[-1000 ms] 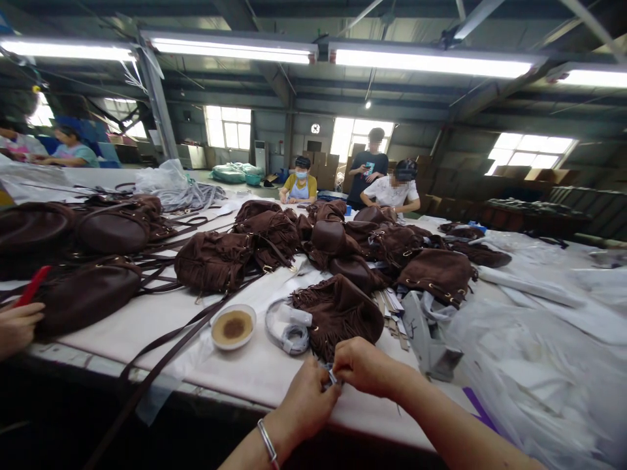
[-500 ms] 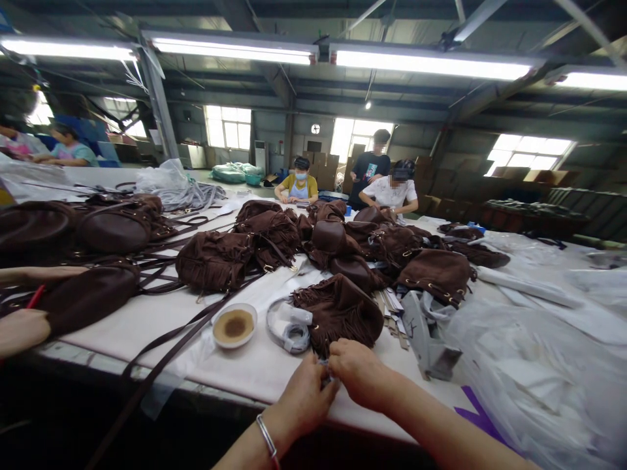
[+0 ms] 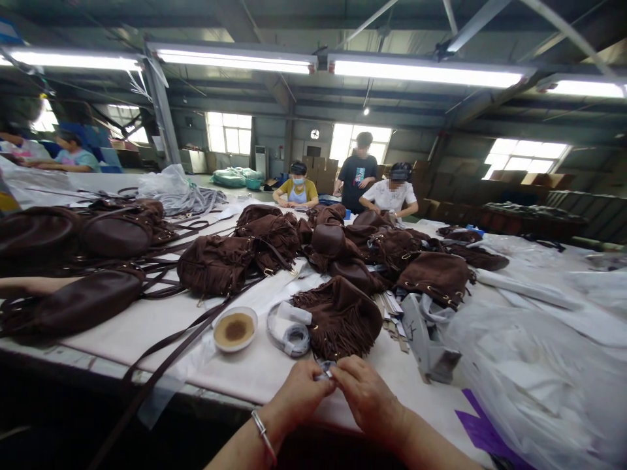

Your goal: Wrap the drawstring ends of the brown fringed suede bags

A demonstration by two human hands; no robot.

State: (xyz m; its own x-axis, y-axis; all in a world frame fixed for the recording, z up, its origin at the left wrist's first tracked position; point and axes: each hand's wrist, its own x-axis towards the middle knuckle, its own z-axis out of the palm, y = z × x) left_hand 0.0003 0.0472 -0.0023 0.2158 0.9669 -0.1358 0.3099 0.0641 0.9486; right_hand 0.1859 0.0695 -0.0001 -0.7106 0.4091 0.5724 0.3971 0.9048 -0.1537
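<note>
My left hand [image 3: 300, 395], with a silver bangle at its wrist, and my right hand [image 3: 366, 397] meet just over the table's front edge. Their fingertips pinch a small grey, shiny plastic-like strip [image 3: 325, 371], mostly covered by the fingers. Directly beyond them lies a dark brown fringed suede bag [image 3: 337, 316]. Left of that bag is a coil of grey wrapped strap [image 3: 296, 341] with a piece of white wrapping on it. Whether the strip is joined to the bag or the coil, I cannot tell.
A bowl [image 3: 235, 328] with tan contents stands left of the coil. More brown bags [image 3: 215, 264] are heaped behind. A grey tape dispenser [image 3: 431, 346] and clear plastic bags [image 3: 529, 385] lie to the right. A co-worker's arm [image 3: 36, 286] reaches in from the left; several people sit or stand farther back.
Both my hands have come slightly lower in view, still pinching together. The co-worker's hand with a red tool at left has gone from view. The standing person has shifted left.
</note>
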